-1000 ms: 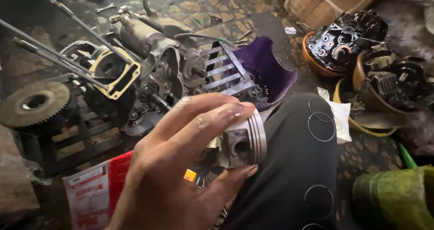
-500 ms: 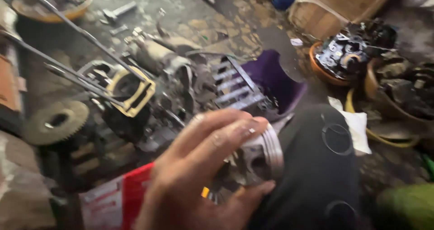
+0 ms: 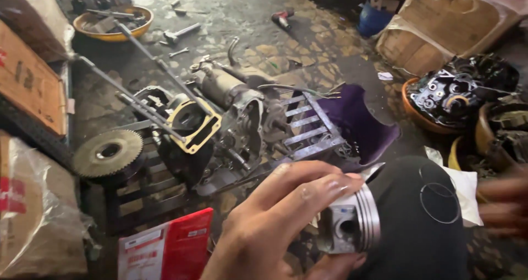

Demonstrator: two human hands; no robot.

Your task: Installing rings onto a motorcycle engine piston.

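Because the piston [image 3: 352, 225] is a short drum of bare grey metal with ring grooves round its crown and a pin hole through the skirt, it looks dense, rigid and possibly oil-slick. The left hand [image 3: 275, 230] has its grip clamped on it, fingers over the top and thumb beneath, above the dark trouser knee [image 3: 423, 219]. The right hand [image 3: 503, 203] is a blur at the frame's edge, its grip unreadable, and the stripped engine [image 3: 220, 131] sits on a metal stand beyond.

Engine [image 3: 220, 126] blocks ahead; bare floor [image 3: 258, 16] beyond.
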